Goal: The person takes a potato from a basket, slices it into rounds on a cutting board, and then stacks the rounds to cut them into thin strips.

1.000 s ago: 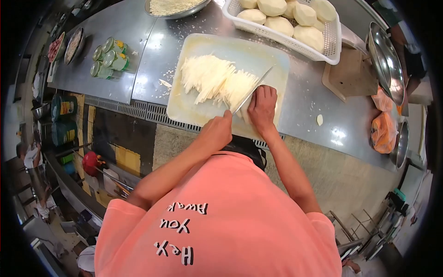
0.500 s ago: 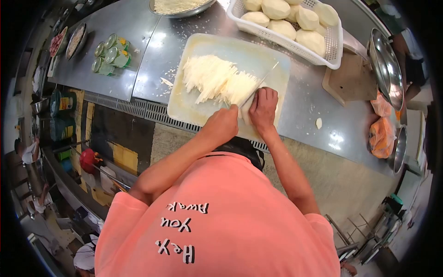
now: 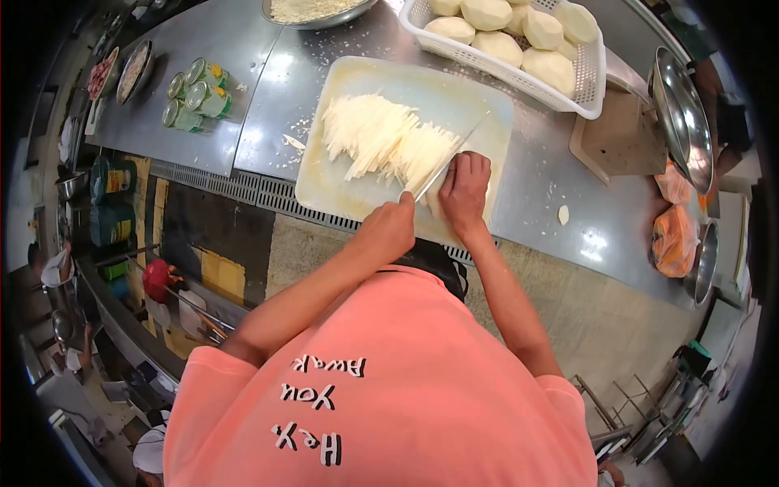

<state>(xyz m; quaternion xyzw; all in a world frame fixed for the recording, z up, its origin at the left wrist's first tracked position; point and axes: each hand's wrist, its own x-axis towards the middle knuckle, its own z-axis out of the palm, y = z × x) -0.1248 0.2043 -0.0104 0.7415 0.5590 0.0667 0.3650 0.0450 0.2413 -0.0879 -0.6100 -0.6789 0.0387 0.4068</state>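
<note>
My left hand (image 3: 389, 230) is wrapped around the handle of a kitchen knife (image 3: 432, 182), whose blade slants away to the upper right. Beside the blade, my right hand (image 3: 465, 191) presses with curled fingers on a pale peeled potato (image 3: 436, 208), mostly hidden under the hand and knife. Left of the blade, a heap of thin potato shreds (image 3: 365, 130) spreads over a whitish cutting board (image 3: 324, 185). Knife, hands and shreds are all on or just over this board.
A white plastic basket (image 3: 507, 77) of peeled potatoes stands behind the board. Several green cans (image 3: 195, 97) are at the left, a bowl of shreds (image 3: 316, 11) at the back. Metal bowls (image 3: 680, 118) and an orange bag (image 3: 673, 241) sit at the right.
My left hand has shifted slightly left and back toward my body with the knife. My right hand stays almost in place on the potato.
</note>
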